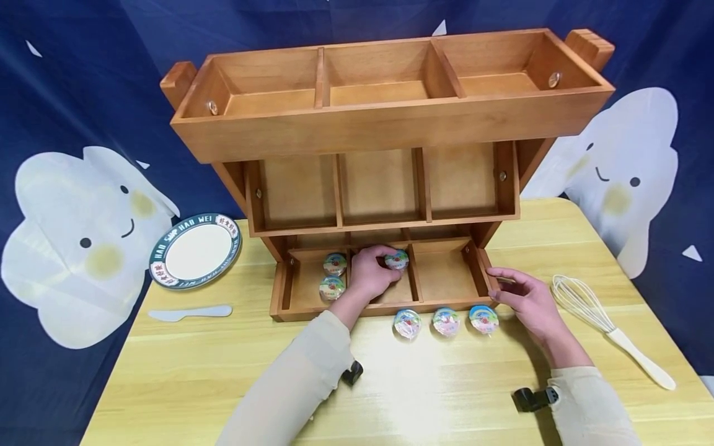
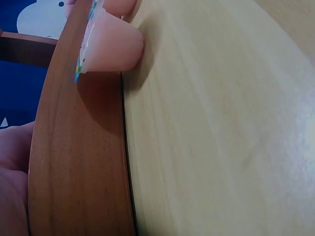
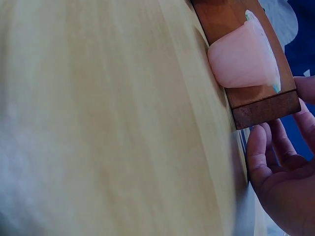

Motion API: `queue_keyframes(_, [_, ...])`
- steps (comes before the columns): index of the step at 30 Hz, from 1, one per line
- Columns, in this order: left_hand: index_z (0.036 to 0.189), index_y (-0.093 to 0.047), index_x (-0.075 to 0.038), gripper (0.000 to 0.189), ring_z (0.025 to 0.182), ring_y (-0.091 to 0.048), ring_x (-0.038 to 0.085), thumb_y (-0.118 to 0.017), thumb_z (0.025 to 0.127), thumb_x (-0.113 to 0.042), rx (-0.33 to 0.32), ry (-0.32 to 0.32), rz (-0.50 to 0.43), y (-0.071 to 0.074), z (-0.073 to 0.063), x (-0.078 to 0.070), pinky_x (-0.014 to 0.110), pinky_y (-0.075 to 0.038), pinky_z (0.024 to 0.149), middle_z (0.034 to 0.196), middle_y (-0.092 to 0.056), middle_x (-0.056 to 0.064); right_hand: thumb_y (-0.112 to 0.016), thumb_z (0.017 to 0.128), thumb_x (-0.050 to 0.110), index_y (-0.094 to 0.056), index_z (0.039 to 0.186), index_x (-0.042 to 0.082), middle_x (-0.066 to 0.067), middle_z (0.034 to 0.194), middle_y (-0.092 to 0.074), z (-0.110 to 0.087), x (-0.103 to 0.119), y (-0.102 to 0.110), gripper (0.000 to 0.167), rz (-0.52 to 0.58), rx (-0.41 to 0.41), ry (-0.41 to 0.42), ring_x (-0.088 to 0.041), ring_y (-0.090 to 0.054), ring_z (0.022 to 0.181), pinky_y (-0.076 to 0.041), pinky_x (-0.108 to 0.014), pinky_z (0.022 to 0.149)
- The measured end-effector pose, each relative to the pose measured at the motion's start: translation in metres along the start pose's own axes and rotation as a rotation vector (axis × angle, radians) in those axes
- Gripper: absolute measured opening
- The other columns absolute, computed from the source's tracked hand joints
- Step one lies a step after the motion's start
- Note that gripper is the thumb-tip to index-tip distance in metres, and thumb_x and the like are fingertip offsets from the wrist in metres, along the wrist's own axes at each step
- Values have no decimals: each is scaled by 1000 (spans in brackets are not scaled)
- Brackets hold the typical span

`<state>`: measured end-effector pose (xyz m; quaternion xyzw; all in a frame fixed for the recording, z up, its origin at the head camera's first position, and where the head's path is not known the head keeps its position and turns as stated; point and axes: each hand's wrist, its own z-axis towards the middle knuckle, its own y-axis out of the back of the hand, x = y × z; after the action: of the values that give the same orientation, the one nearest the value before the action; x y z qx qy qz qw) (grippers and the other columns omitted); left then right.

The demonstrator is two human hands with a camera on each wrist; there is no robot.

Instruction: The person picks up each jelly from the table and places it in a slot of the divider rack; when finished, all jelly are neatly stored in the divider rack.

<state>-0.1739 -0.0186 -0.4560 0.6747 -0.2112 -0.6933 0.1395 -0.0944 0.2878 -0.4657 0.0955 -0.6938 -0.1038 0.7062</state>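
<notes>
In the head view, my left hand [image 1: 372,272] reaches into the bottom tier's middle compartment and pinches a small jelly cup [image 1: 396,259] with a printed lid. Two more jelly cups [image 1: 332,288] sit in the left compartment beside it. My right hand [image 1: 527,303] grips the right end of the wooden rack's bottom tier [image 1: 385,308], with curled fingers at its corner in the right wrist view. Three pink jelly cups [image 1: 446,322] stand in a row on the table along the front board. The left wrist view shows only part of my left hand [image 2: 14,172], behind that board.
The rack's upper tier [image 1: 390,118] and middle tier [image 1: 385,226] overhang the bottom one. A rimmed plate [image 1: 195,251] and a pale knife [image 1: 189,313] lie at the left. At the right lies a white-handled whisk [image 1: 613,331]. A blue cloth hangs behind.
</notes>
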Motion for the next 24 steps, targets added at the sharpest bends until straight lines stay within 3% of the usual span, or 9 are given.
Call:
queue_keyframes(13, [103, -76, -9, 34, 76, -60, 13, -87, 71, -5, 10, 8, 38, 2, -2, -3, 26, -52, 68, 85, -69, 1, -72, 90, 2, -61, 130, -4, 9, 118, -62, -1, 3, 0, 41, -6, -2, -11, -10, -58, 105, -48, -15, 85])
queue_keyframes(18, [107, -75, -9, 39, 85, -63, 19, -87, 70, -7, -1, 0, 83, 5, -5, -5, 28, -52, 72, 91, -69, 3, -72, 90, 2, -61, 130, -4, 9, 118, -62, -1, 2, 1, 42, -14, 2, -12, -8, -58, 106, -48, -14, 86])
queue_keyframes(24, [114, -73, -8, 44, 94, -62, 25, -82, 71, -5, 2, -35, 67, 12, -13, -8, 31, -52, 76, 101, -68, 6, -71, 90, 1, -61, 131, -4, 9, 119, -62, 0, 2, 1, 42, -31, 4, -5, -7, -58, 106, -48, -14, 86])
